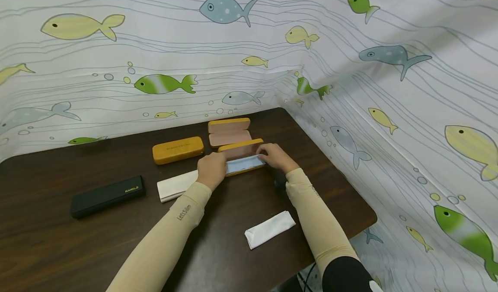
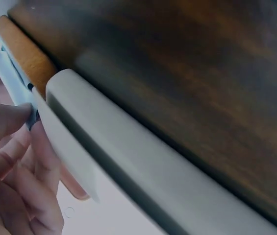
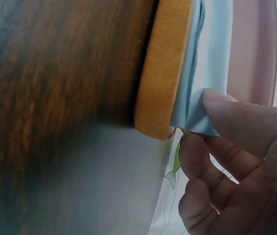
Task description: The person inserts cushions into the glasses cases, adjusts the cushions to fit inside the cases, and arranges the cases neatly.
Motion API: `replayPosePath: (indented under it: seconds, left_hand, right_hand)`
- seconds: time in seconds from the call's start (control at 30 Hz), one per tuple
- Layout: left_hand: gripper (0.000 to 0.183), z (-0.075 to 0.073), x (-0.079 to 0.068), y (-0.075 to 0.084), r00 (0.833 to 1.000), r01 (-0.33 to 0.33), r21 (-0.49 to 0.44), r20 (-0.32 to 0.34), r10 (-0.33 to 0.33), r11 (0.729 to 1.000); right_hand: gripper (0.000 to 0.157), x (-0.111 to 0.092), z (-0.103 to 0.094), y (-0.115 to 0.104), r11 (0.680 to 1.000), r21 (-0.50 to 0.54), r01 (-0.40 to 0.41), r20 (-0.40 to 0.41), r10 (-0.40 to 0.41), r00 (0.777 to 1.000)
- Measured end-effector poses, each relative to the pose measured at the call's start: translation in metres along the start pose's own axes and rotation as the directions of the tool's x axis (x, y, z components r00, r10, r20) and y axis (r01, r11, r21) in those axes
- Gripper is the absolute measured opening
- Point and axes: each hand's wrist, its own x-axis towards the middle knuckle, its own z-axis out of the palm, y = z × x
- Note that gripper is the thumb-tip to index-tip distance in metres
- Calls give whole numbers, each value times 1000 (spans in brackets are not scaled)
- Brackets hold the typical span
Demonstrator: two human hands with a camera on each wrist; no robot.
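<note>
A folded light-blue cloth (image 1: 244,165) lies along an open mustard-coloured glasses case (image 1: 241,145) with a pinkish lining. My left hand (image 1: 212,170) pinches the cloth's left end, thumb on top, as the left wrist view shows. At the other end my right hand (image 1: 277,157) holds the cloth's corner between thumb and fingers. In the right wrist view the cloth (image 3: 209,58) sits at the case's orange-brown rim (image 3: 163,73). Just beside the left hand is a white flat case (image 1: 177,186), partly hidden behind that hand.
Behind stands another open mustard case (image 1: 229,138), and a closed one (image 1: 178,149) lies to its left. A black case (image 1: 108,197) lies at the left. A folded white cloth (image 1: 270,229) rests near the front edge. A small dark object (image 1: 279,184) is partly hidden by the right forearm.
</note>
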Motion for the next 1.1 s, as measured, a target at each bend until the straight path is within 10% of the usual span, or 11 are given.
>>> replayPosePath:
  seconds: [0.43,0.7,1.1]
  left_hand:
    - [39,0,-6,12,999,2,158,-44,5,987]
    - [19,-4,-21,11,976,-126,199,-148,157,972]
    - [20,3,-23,7,984,-172,209,81,158,963]
  right_hand:
    - [24,-6,9,-1,995,-81,-55,-56,50,997]
    - [27,-15,2,-8,990,-140,-3,-120,-13,993]
    - [32,-16,8,-10,977,-213,-13,11,15,1000]
